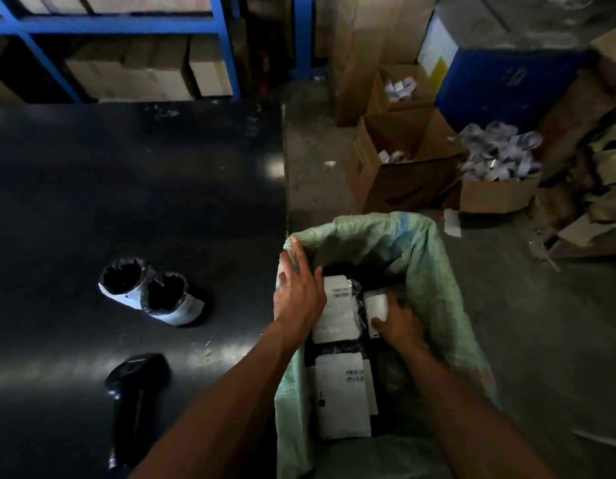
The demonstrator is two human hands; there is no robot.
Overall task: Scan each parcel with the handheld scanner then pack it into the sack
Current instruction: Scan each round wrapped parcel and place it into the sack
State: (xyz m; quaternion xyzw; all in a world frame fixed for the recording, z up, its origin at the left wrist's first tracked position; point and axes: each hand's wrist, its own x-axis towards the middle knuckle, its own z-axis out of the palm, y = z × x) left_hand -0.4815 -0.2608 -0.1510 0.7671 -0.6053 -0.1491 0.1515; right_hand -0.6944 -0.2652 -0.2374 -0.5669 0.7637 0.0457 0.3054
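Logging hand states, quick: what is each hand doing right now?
Left hand: open, fingers straight, against the sack rim.
Right hand: grips a small white parcel inside the sack.

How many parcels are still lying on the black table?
2: two parcels lie side by side, touching, on the table beyond the scanner. The table's near edge is out of view, so others may be hidden.
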